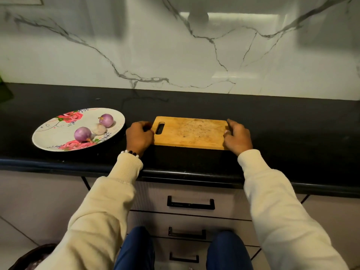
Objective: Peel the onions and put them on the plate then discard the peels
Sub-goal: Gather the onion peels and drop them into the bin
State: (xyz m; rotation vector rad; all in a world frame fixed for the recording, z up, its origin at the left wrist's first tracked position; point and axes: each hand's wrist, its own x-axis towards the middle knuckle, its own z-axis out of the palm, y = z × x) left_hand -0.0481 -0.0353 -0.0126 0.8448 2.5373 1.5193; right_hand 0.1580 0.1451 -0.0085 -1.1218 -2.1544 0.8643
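Observation:
A flowered white plate (58,131) sits at the left of the black counter with three peeled onions on it: a purple one at the front (82,134), a purple one at the back (106,119) and a small pale one (99,129) between them. A wooden cutting board (191,132) lies in the middle of the counter, bare apart from small specks. My left hand (139,136) grips its left, handle-slot end. My right hand (238,136) grips its right end.
The black counter (292,133) runs along a white marble wall. Drawers with black handles (191,203) are below its front edge. A dark bin (33,257) stands on the floor at the bottom left. Something green (4,90) shows at the far left edge.

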